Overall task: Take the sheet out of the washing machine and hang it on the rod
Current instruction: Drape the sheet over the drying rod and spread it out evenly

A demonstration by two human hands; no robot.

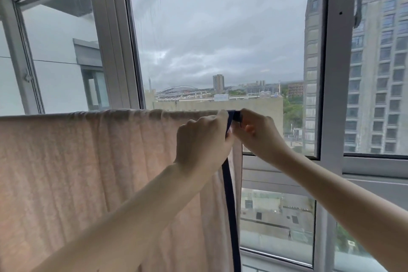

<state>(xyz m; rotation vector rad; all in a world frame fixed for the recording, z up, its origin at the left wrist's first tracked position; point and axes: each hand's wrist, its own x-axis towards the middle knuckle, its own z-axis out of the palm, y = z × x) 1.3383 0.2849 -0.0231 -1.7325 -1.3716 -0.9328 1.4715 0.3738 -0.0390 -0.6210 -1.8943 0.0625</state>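
At the window, sheet [88, 172] draped over the rod, left hand [202, 139] and right hand [256, 132] fingers curled, pinching its dark edge strip [229, 194] at the top corner; uneven pull could slide it off.

Both arms reach up, left hand [202, 139] and right hand [257, 132] nearly touching, fingers curled in a pinch.
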